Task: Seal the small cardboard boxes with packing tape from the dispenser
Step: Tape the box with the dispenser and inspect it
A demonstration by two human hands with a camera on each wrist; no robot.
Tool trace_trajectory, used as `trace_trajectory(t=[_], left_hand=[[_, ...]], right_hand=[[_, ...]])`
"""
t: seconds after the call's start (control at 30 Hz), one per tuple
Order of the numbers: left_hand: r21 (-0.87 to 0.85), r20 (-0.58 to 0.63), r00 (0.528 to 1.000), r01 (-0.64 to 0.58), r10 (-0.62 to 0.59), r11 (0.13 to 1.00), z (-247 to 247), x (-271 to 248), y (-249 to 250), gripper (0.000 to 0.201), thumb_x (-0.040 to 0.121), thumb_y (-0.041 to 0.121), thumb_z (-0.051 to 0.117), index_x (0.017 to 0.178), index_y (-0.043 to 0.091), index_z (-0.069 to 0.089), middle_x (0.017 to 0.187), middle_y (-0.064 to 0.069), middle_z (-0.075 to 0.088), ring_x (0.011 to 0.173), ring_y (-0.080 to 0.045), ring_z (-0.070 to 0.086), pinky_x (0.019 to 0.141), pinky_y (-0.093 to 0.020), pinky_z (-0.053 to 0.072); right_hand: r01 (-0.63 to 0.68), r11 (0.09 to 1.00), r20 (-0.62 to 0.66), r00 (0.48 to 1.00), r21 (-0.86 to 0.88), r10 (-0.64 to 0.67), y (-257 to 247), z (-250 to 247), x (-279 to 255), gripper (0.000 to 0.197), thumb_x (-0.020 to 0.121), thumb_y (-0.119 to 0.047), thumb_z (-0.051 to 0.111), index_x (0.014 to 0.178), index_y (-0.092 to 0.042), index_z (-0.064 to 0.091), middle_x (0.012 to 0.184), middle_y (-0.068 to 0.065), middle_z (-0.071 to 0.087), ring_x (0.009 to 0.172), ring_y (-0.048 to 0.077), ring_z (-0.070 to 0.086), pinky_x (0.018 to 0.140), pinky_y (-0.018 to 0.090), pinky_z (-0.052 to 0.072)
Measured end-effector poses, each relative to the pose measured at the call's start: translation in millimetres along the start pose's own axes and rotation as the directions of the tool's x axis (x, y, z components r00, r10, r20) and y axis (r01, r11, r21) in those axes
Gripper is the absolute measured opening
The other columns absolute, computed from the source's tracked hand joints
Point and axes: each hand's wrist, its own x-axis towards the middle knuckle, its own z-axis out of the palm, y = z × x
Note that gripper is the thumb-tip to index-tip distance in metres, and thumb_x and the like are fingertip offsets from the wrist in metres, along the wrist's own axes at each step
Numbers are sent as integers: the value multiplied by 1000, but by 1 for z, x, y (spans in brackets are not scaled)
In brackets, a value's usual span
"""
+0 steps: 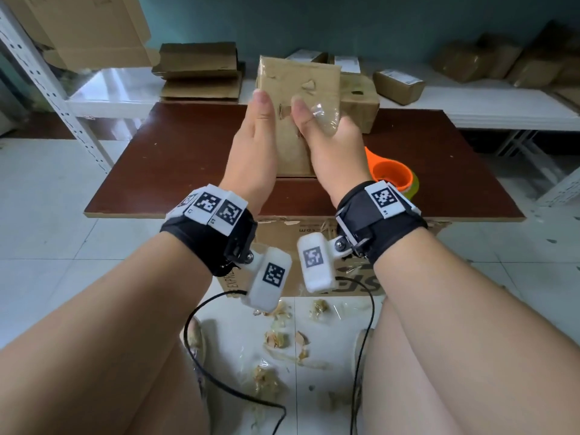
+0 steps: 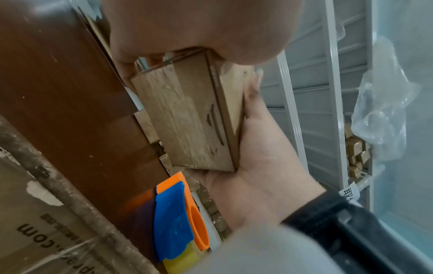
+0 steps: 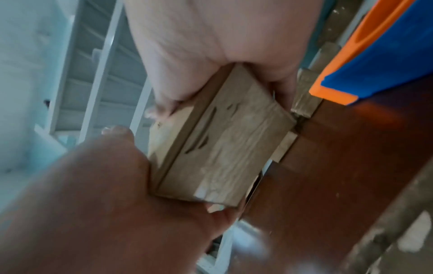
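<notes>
You have the small cardboard box (image 1: 295, 89) lifted above the brown surface (image 1: 188, 158), its wrinkled taped faces toward you. Your left hand (image 1: 251, 146) cradles its left side, fingers wrapped behind and thumb laid up the front. Your right hand (image 1: 332, 146) grips the right side, pressing a loose clear flap of packing tape (image 1: 326, 116) down. The orange tape dispenser (image 1: 392, 174) lies on the surface just beside your right wrist

Tape dispenser (image 1: 392, 174) half hidden behind right wrist at four o'clock, small box's (image 1: 295, 89) lower half covered by hands, right-wrist view blurred
</notes>
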Motion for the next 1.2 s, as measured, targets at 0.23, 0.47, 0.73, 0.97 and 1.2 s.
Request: trace_trajectory(t=[0.23, 0.47, 0.73, 0.97, 1.2], left_hand=[[44, 184, 978, -106, 97, 993, -11, 2, -21, 118, 57, 54, 105, 150, 23, 39, 145, 0, 61, 134, -14, 62, 109, -39, 55], [-50, 254, 967, 41, -27, 998, -29, -4, -22, 111, 60, 30, 105, 147, 13, 37, 140, -6, 65, 123, -16, 70, 96, -40, 63], [160, 203, 965, 133, -164, 978, -46, -2, -28, 121, 41, 58, 104, 143, 27, 47, 130, 11, 70, 118, -8, 70, 102, -38, 59], [115, 269, 948, 143, -169, 983, -46, 1, -26, 113, 49, 38, 108, 142, 25, 46, 131, 4, 71, 117, -12, 72, 99, -41, 61], [82, 199, 970, 129, -143, 988, -45, 1, -18, 73, 75, 30, 97, 135, 25, 57, 122, 6, 76, 108, -9, 75, 93, -35, 63]], right_hand=[[-167, 986, -72, 984, -29, 164, 4, 1, 12, 95, 99, -80, 28, 102, 4, 71, 94, 15, 78, 86, 30, 73, 92, 51, 59], [28, 979, 185, 983, -204, 11, 17, 4, 9, 90, 61, -98, 65, 114, -26, 76, 101, -11, 80, 97, 11, 76, 94, 43, 60], [16, 891, 89, 996, -454, 27, 20, 6, 5, 71, 101, -77, 33, 64, -19, 52, 71, 3, 59, 85, 34, 64, 77, 40, 46], [166, 835, 199, 978, -524, -70, 11, -1, -1, 69, 86, -87, 53, 70, -21, 67, 59, -6, 68, 62, 12, 67, 59, 30, 46], [83, 878, 100, 994, -472, -40, 15, -8, 12, 72, 103, -73, 34, 58, -17, 42, 58, 0, 48, 63, 26, 50, 66, 36, 36]])
